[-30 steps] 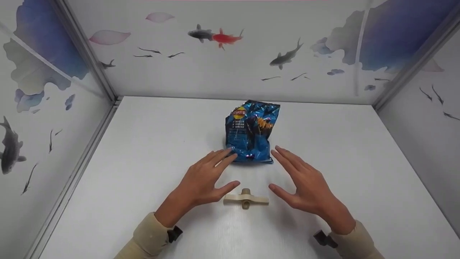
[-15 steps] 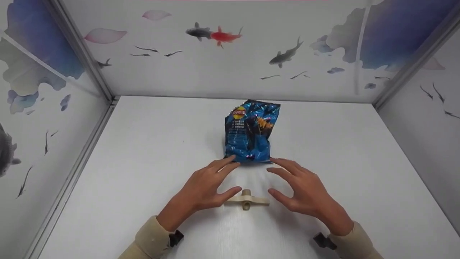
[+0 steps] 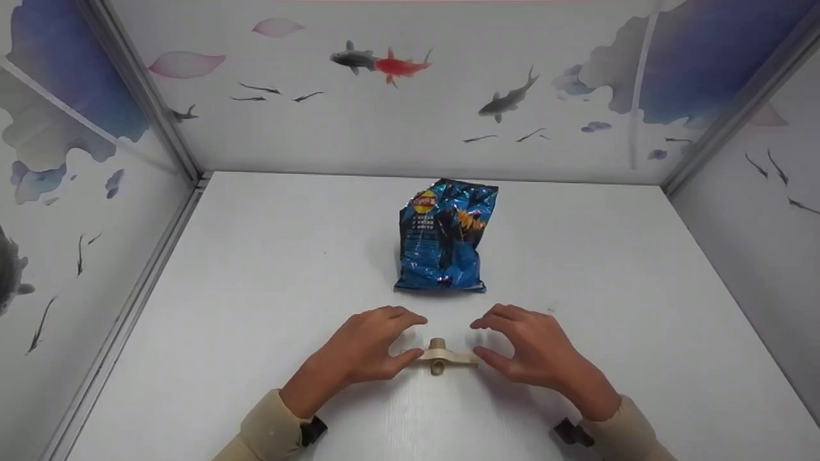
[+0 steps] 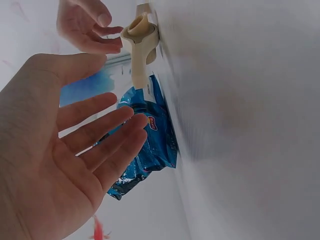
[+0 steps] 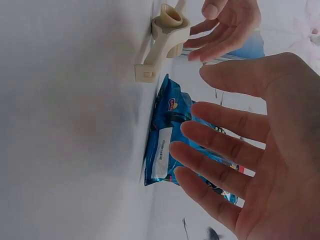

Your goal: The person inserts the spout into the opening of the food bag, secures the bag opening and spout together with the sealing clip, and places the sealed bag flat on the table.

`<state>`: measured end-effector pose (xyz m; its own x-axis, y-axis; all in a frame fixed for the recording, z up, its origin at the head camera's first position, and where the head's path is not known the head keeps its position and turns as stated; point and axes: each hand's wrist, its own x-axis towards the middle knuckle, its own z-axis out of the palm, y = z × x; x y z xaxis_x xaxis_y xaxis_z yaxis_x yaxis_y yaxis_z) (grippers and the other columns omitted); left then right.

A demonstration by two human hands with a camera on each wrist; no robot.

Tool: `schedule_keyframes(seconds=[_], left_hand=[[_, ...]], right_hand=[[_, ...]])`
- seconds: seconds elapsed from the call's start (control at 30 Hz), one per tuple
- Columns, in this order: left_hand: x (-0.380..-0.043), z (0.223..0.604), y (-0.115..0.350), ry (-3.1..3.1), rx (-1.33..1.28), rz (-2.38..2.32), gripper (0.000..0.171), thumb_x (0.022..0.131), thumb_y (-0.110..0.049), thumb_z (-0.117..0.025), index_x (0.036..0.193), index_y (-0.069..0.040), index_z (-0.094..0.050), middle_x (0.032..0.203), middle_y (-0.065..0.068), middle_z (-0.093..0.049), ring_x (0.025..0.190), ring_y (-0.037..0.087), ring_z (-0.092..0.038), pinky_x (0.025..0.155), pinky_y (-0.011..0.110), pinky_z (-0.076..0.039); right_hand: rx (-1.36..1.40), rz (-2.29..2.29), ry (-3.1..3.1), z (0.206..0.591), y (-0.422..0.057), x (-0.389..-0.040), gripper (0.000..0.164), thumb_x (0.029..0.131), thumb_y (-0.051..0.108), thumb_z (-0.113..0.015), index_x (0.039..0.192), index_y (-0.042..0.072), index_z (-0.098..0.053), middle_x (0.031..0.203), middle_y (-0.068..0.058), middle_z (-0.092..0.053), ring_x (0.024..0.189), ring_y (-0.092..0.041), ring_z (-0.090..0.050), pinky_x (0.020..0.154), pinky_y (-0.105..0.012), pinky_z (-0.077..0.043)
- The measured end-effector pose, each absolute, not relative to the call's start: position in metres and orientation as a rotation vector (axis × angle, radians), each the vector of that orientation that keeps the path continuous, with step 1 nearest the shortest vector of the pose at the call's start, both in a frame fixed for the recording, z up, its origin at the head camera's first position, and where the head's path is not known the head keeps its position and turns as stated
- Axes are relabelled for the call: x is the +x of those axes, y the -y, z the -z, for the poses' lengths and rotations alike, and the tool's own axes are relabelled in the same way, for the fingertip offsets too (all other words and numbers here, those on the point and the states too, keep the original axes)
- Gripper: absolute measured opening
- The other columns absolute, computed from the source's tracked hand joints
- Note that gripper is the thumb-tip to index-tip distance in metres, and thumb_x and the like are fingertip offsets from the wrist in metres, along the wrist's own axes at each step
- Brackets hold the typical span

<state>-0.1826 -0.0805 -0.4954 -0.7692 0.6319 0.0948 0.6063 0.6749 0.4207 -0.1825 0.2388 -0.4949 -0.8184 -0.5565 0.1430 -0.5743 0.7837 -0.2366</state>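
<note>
A beige bag sealing clip with a round spout [image 3: 437,362] at its middle lies on the white table. My left hand [image 3: 371,346] is at its left end, the thumb overlapping that end in the head view. On the other side is my right hand [image 3: 532,346], its thumb tip close to the clip's right end. Both hands are empty, with fingers spread and slightly bent, as the left palm [image 4: 70,165] and right palm [image 5: 280,165] show. Behind the clip, a blue chip bag [image 3: 442,243] leans back, its upper left corner cut at a slant.
White panels [image 3: 416,128] printed with fish and leaves enclose the table [image 3: 269,256] at the back and sides. Grey metal posts [image 3: 141,89] stand at the corners. Dark wrist cameras [image 3: 312,432] are fixed at the cuffs.
Both hands have drawn back from the chip bag's lower edge toward the clip, and their fingers have bent more. The bag and clip have stayed in place.
</note>
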Motion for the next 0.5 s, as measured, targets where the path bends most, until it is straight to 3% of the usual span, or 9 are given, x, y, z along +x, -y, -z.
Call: schedule_keyframes(seconds=[0.2,0.5], left_hand=[[-0.185,0.504,0.08,-2.786,1.088,-0.726,0.025,0.1,-0.037,-0.078,0.113,-0.017,-0.076,0.109,-0.002,-0.079,0.095,0.012,-0.07,0.086,0.034,-0.062],[-0.185,0.507,0.077,-2.724,1.113,-0.764,0.02,0.099,-0.029,-0.08,0.112,-0.015,-0.077,0.103,-0.002,-0.079,0.089,0.01,-0.071,0.081,0.024,-0.061]], right_hand=[[0.949,-0.421,2.969,0.502,-0.238,-0.184,0.035,0.092,0.047,-0.084,0.121,0.028,-0.081,0.115,0.01,-0.078,0.099,-0.009,-0.072,0.084,-0.036,-0.066],[1.002,-0.423,3.049,0.506,-0.236,-0.185,0.029,0.093,0.043,-0.085,0.117,0.027,-0.084,0.108,0.011,-0.08,0.093,-0.006,-0.071,0.081,-0.032,-0.065]])
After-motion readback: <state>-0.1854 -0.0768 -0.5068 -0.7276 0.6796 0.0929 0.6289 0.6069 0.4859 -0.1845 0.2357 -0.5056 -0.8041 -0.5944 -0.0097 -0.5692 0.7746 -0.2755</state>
